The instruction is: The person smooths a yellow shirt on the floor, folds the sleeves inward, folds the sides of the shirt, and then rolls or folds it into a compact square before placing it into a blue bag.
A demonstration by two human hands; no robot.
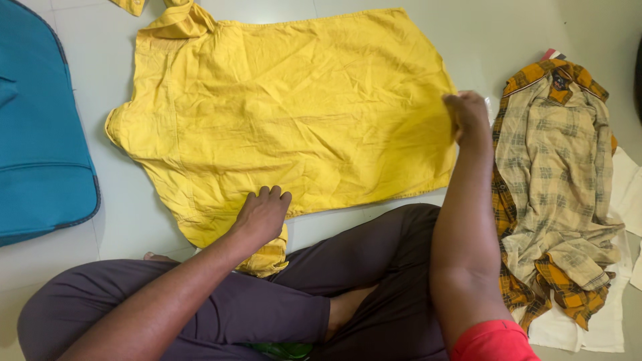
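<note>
A yellow shirt (294,107) lies spread flat, back side up, on the pale tiled floor in front of me. My left hand (262,215) presses palm down on the shirt's near edge, where a sleeve is bunched by my knee. My right hand (466,115) pinches the shirt's right hem edge between fingers and thumb. I sit cross-legged in dark purple trousers (267,307).
A teal soft case (40,134) lies on the floor at the left. At the right, an orange and beige plaid shirt (555,180) is heaped on white cloth (622,200). Bare floor (501,33) shows beyond the yellow shirt.
</note>
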